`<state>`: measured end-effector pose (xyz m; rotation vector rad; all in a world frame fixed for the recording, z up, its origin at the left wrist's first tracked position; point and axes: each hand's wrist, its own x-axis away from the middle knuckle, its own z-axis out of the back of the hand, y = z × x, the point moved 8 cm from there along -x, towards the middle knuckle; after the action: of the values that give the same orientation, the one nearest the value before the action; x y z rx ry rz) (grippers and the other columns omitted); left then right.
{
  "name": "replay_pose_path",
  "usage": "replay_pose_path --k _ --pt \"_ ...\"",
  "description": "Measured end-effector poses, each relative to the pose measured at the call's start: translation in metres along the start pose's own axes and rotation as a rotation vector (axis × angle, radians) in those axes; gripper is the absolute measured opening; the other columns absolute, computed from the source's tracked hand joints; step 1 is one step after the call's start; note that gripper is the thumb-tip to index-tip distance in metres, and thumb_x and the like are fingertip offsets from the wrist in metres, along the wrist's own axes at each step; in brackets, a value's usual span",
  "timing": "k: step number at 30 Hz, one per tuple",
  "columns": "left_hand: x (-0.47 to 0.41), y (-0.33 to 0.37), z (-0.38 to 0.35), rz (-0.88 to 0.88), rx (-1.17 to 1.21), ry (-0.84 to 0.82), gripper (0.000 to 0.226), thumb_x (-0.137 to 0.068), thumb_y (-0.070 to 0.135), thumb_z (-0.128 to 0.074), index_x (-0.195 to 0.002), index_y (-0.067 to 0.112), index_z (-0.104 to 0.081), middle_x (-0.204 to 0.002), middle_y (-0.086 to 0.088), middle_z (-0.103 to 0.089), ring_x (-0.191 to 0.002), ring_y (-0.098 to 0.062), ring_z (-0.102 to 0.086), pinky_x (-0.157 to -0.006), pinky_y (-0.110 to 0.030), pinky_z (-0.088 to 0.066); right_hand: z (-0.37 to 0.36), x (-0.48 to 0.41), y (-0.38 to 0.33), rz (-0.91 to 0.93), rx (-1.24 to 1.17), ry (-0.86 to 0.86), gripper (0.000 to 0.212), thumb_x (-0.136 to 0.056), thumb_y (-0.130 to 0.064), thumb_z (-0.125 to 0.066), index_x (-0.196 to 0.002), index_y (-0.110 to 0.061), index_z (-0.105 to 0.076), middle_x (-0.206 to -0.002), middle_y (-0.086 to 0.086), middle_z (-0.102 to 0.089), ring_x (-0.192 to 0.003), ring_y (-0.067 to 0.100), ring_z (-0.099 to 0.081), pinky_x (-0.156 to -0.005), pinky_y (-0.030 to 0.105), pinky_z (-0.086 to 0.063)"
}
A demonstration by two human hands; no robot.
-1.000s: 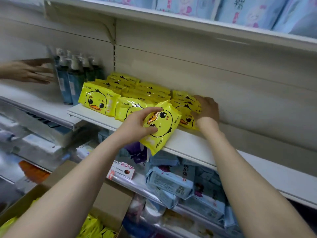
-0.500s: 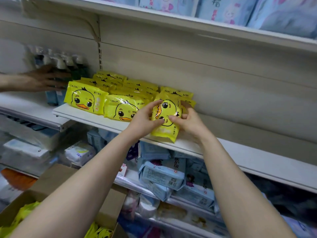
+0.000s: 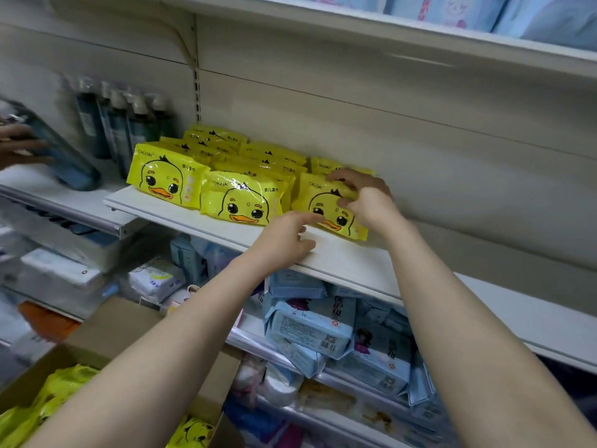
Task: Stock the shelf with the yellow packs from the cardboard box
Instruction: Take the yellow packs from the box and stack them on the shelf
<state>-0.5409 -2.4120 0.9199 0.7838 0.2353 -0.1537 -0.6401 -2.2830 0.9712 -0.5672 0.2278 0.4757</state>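
Head view: right grip is clamped over the top edge of the yellow pack, which rests at the shelf front. Left grip is relaxed apart, holding nothing, fingertips at the pack's lower edge. The cardboard box sits lower left.

- We see a white shelf jutting from the pale back wall, starting at the slotted upright.
- Yellow packs with a duck face sit on its left part: three across the front, with more rows packed close behind them towards the wall.
- The front right pack rests on the board, and our right hand grips its top edge.
- Just to the left, a slightly lower shelf carries upright dark bottles, beside the packs.
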Motion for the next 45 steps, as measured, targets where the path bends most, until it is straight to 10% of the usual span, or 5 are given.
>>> replay_pose_path --k 11,22,28,37,45 --pt "-0.028 0.003 -0.020 -0.052 -0.329 -0.004 0.062 -0.090 0.019 -0.062 -0.146 0.034 -0.040 -0.144 -0.004 -0.043 -0.126 -0.024 -0.048 -0.103 -0.035 -0.039 0.039 -0.008 0.065 -0.196 -0.272 0.405 0.029 -0.090 -0.018 -0.058 -0.115 -0.030 -0.066 -0.097 0.000 -0.069 -0.096 0.025 -0.066 -0.091 0.035 -0.050" --pt "-0.043 0.002 -0.022 -0.035 -0.414 0.048 0.056 -0.092 0.020 -0.058 -0.143 0.036 -0.043 -0.135 -0.004 -0.050 -0.120 -0.024 -0.053 -0.096 -0.034 -0.041 -0.013 -0.038 0.123 -0.591 -0.863 0.082 0.025 -0.093 -0.006 -0.061 -0.118 -0.001 -0.061 -0.082 0.007 -0.064 -0.060 0.013 -0.063 -0.053 0.022 -0.056" --pt "-0.055 -0.003 -0.034 0.025 -0.401 0.002 0.046 -0.093 0.027 -0.059 -0.138 0.026 -0.051 -0.119 -0.011 -0.054 -0.110 -0.033 -0.056 -0.094 -0.040 -0.044 0.008 -0.051 0.119 -0.383 -0.686 0.210 0.018 -0.086 0.002 -0.063 -0.086 -0.015 -0.070 -0.082 0.009 -0.068 -0.066 0.018 -0.063 -0.078 0.043 -0.058" --pt "-0.053 -0.003 -0.032 0.020 -0.396 0.014 0.048 -0.092 0.025 -0.060 -0.139 0.025 -0.051 -0.122 -0.013 -0.055 -0.112 -0.033 -0.055 -0.093 -0.039 -0.043 0.018 -0.047 0.120 -0.335 -0.486 0.277 0.031 -0.084 -0.015 -0.054 -0.087 -0.040 -0.071 -0.080 -0.004 -0.072 -0.077 0.022 -0.072 -0.079 0.047 -0.059" --pt "-0.032 0.002 -0.015 -0.042 -0.365 0.085 0.048 -0.090 0.022 -0.062 -0.137 0.026 -0.054 -0.124 -0.004 -0.060 -0.113 -0.024 -0.057 -0.101 -0.038 -0.042 0.036 -0.014 0.076 -0.237 -0.172 0.465 0.041 -0.089 -0.004 -0.048 -0.122 -0.024 -0.063 -0.103 0.005 -0.066 -0.096 0.024 -0.062 -0.085 0.028 -0.043"
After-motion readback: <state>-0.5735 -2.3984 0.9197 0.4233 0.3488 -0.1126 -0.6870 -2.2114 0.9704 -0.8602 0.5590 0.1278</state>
